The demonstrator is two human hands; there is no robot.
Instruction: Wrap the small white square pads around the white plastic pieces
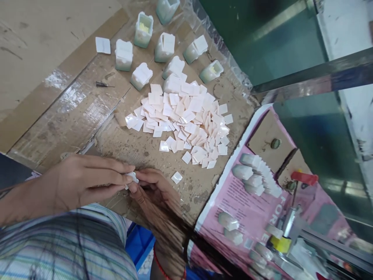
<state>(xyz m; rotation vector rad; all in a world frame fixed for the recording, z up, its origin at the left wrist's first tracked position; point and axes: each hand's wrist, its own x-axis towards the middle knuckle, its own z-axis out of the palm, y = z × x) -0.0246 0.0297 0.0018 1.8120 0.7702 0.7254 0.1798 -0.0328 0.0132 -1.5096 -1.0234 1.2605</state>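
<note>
My left hand (87,177) and my right hand (155,188) meet near the table's front edge. Between their fingertips is a small white piece (133,177), largely covered by the fingers, so its full shape is hidden. Beyond the hands spreads a loose heap of thin white square tiles (186,112), and a single square tile (176,177) lies apart, close to my right hand. Behind the heap stand several small pale-green cups (123,54) with scalloped rims. Some are topped with white squares; an uncovered cup (143,29) shows yellow material inside.
A dark needle tip (103,84) and a lone white square (103,45) lie at the left. On the right, a pink sheet (227,194) bears more small cups (259,175), beside a metal device with a red lever (304,178). Dark hair strands cross the lower view.
</note>
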